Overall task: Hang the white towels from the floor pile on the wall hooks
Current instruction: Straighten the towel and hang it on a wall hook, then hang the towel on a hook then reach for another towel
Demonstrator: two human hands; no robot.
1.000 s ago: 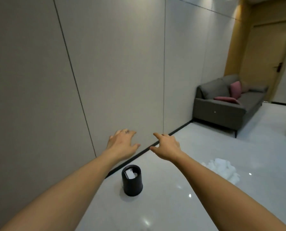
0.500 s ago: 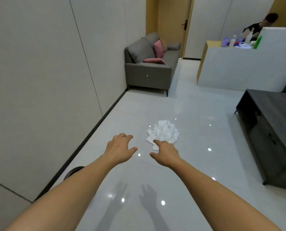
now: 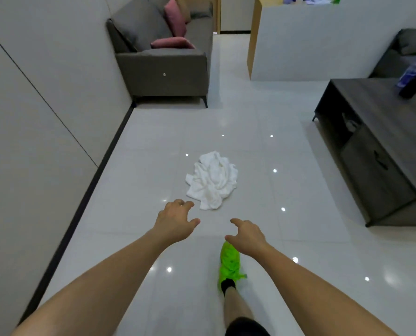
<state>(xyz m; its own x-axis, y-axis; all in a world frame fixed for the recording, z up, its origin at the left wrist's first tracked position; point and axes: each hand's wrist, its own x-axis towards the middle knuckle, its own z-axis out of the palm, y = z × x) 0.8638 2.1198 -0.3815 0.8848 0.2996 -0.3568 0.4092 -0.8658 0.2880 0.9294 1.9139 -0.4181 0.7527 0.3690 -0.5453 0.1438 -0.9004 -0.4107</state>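
While both bare forearms stretch forward over the glossy white tile floor [image 3: 134, 190], a foot in a bright green shoe [image 3: 229, 261] stands on the tiles below the right wrist. The left hand [image 3: 175, 220] is palm down, its fingers spread and loosely curled, with nothing in them. The right hand [image 3: 247, 235] is just beside it, also palm down, thumb and fingers parted and empty. Neither hand touches anything.

Just beyond the left fingertips, apart from both hands, the crumpled pile of white towels [image 3: 212, 180] lies on the floor, in the open strip between the pale panelled wall [image 3: 32, 117] on the left and a dark wooden low cabinet [image 3: 376, 141] on the right. On the far end of the cabinet top, a dark object stands with a blue-labelled bottle [image 3: 409, 72] beside it.

Farther off, a grey sofa [image 3: 163, 66] sits against the left wall, carrying two pink cushions [image 3: 173, 42]. To its right rises a white partition [image 3: 323, 42] with a wood-coloured edge.
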